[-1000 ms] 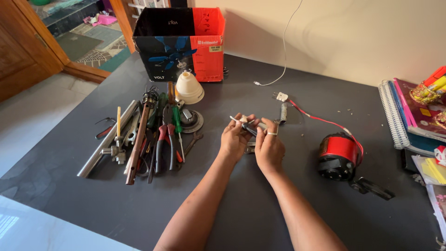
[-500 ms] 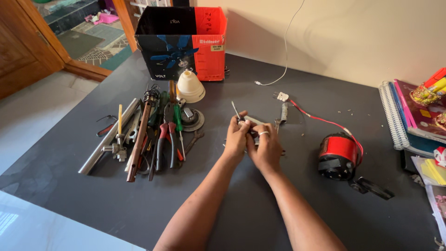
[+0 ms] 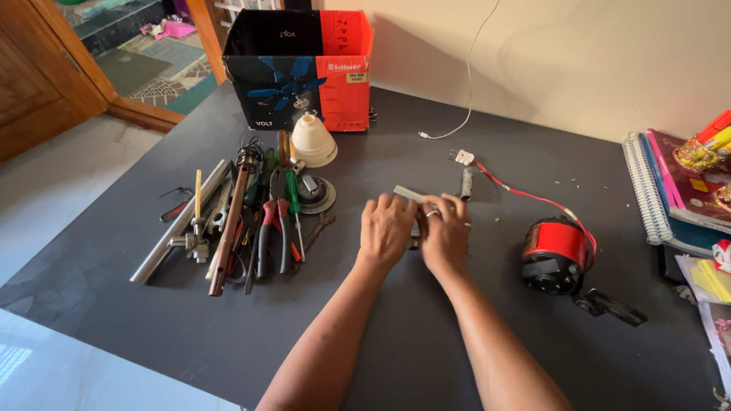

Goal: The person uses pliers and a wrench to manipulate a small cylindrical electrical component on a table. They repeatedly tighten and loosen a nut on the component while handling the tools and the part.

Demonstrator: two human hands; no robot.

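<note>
Head view: left hand [image 3: 387, 230] and right hand [image 3: 445, 234] are pressed together at table centre, both closed around a small metal piece [image 3: 409, 193] poking out at twelve o'clock. Tools pile [image 3: 244, 213] at nine o'clock, red motor [image 3: 556, 251] at three.

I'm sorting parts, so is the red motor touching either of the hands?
Apart. The head view shows bare dark table between the red motor and the right hand.

tools [image 3: 251, 221] left of hands [image 3: 415, 232], motor [image 3: 556, 255] right (box [image 3: 301, 68] behind).
</note>
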